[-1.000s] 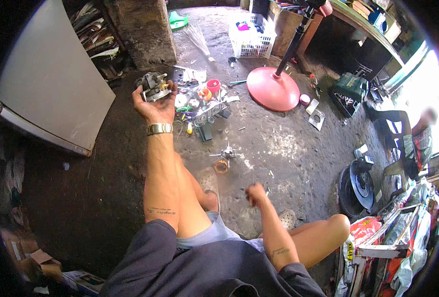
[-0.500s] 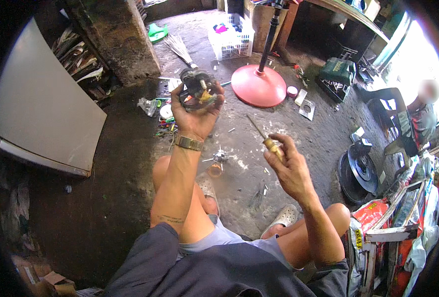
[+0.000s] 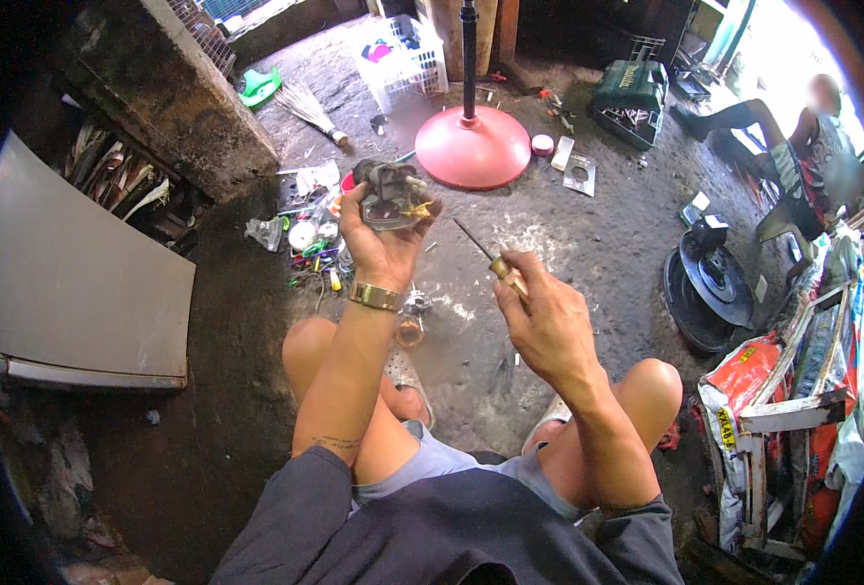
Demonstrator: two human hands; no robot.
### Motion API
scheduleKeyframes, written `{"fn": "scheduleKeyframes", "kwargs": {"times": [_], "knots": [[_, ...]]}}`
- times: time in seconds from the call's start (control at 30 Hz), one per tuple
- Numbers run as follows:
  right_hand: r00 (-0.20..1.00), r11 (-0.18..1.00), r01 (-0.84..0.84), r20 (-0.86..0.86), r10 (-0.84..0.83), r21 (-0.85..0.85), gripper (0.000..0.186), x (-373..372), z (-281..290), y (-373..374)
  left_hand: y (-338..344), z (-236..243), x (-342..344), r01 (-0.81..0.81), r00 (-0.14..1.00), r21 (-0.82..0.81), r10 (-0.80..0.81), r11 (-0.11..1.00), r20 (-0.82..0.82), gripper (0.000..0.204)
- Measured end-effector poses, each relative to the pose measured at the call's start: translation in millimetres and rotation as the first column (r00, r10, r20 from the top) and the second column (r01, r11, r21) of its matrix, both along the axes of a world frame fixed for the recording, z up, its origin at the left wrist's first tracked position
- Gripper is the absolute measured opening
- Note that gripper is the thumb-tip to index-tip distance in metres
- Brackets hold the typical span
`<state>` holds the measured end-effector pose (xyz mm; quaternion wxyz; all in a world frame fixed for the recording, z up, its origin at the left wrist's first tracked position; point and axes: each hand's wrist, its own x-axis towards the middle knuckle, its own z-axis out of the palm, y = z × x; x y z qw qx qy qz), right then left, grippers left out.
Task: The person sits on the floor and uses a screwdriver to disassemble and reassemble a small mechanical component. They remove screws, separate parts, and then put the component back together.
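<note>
My left hand is raised ahead of me, its fingers cupped round a dark fan motor. A short shaft sticks out of the motor, and something yellow shows at its lower edge. To the right, my right hand grips a screwdriver by its yellowish handle. The screwdriver's thin shank points up and left at the motor, with a gap between the two. On the floor below the motor lie a small metal part and a copper-coloured ring.
A red round base with a black pole stands ahead. Loose tools and small parts litter the floor at left, near a broom. At right are a green toolbox, black round bases and a seated person.
My right hand has brought the screwdriver left, closer to the motor. The motor has tilted in my left hand. The whole view has shifted slightly.
</note>
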<state>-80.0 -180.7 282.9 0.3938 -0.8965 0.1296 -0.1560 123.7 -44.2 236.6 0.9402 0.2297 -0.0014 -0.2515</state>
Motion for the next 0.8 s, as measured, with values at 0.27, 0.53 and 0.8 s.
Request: {"fn": "scheduleKeyframes", "kwargs": {"times": [0.27,0.53,0.8], "knots": [[0.982,0.985,-0.073,0.182,0.044,0.154,0.044,2,-14,2,-20,-6,-12,0.042,0.999,0.121,-0.04,0.992,-0.011,0.05],[0.99,0.936,0.131,0.001,-0.139,0.326,0.043,8,-24,-6,-29,14,-39,0.217,0.972,-0.056,-0.221,0.975,-0.078,0.048],[0.898,0.838,0.167,0.27,-0.347,0.52,0.018,16,-44,-18,-37,-3,-61,0.425,0.895,-0.182,-0.442,0.887,-0.062,0.052]]}}
